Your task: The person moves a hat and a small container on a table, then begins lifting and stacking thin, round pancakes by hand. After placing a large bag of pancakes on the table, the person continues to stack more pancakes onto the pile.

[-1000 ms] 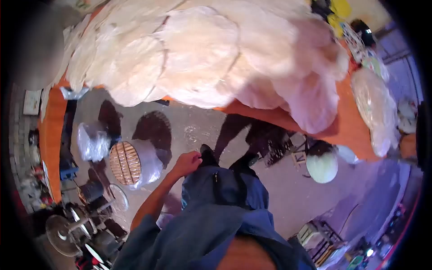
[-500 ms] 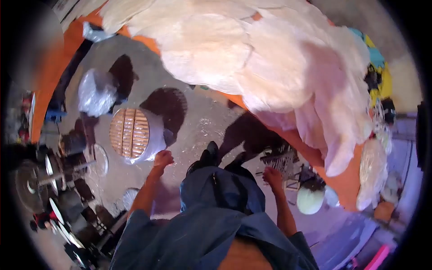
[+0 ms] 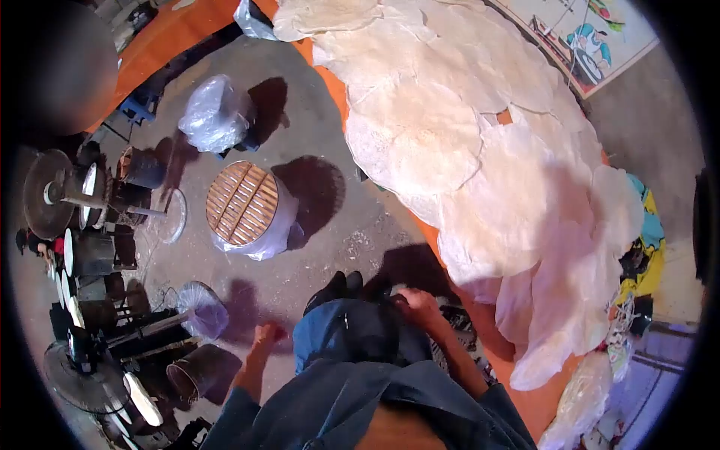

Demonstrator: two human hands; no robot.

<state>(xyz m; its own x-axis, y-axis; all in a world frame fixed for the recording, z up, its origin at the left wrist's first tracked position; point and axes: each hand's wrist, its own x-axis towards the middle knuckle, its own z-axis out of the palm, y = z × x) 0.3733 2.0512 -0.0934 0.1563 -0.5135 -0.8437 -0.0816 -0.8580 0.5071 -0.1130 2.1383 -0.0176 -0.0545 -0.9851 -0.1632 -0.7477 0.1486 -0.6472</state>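
I cannot tell whether my left hand (image 3: pixel 268 334) holds anything; its fingers curl loosely, small and half in shade. My right hand (image 3: pixel 418 306) is bent in front of the dark trousers (image 3: pixel 326 330), its fingertips hard to separate from the cloth, so its grip escapes me too. Ahead and to the right of the right hand, large pale round sheets (image 3: pixel 416 139) overlap on an orange cloth (image 3: pixel 553 391). Their far side is cut off at the top, and shadow dulls the nearest ones. A blurred patch hides the view far ahead of the left hand.

Left of the left hand stands a dark bucket (image 3: pixel 196 373), its inside too dim for me to read. Ahead of that hand is a slatted round top (image 3: pixel 241 203) with clear plastic (image 3: pixel 262 238) gathered below it. To the right of the right hand, a clear bag (image 3: pixel 589 397) holds something pale, cut off below. Far ahead of the right hand, a printed board (image 3: pixel 600 45) shows a cartoon figure in blue; its smaller marks are illegible to me.
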